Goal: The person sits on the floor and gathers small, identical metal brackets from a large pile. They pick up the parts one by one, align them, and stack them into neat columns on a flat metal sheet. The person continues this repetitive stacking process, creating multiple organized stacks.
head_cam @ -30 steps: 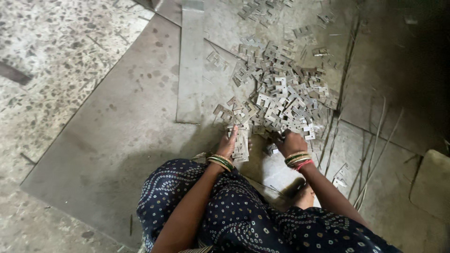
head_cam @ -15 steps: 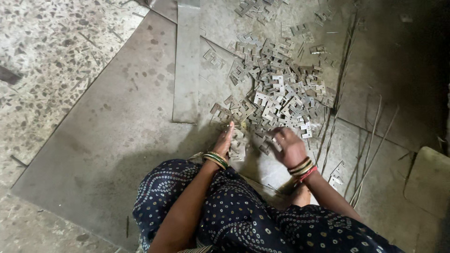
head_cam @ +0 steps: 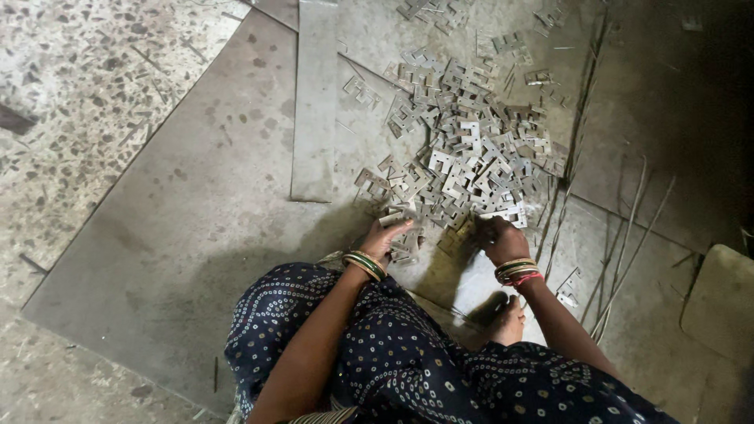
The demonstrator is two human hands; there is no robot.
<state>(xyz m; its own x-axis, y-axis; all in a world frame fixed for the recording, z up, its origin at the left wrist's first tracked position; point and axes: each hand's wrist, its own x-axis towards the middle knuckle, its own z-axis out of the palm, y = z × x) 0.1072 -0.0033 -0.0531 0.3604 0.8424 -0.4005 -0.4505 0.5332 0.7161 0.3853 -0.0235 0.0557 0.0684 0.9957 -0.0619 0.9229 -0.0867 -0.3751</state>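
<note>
Seen from above, a person sits on the floor (head_cam: 94, 94) in dark blue dotted clothing, both hands reaching forward into the near edge of a pile of small flat metal brackets (head_cam: 463, 157). The pile spreads away from the person toward the top of the view, its long axis running from the hands up and slightly right; the single pieces lie flat and point every which way. The left hand (head_cam: 383, 237) rests at the pile's near-left edge, fingers curled loosely over a few brackets. The right hand (head_cam: 503, 238) is closed in a loose fist over brackets at the near-right edge; exactly what it grips cannot be told. Compared with half a second ago, the right hand has drawn slightly nearer the body. A long grey metal strip (head_cam: 314, 102) lies left of the pile, pointing away, on a large metal sheet (head_cam: 196, 235). Thin wire rods (head_cam: 620, 235) lie to the right.
</note>
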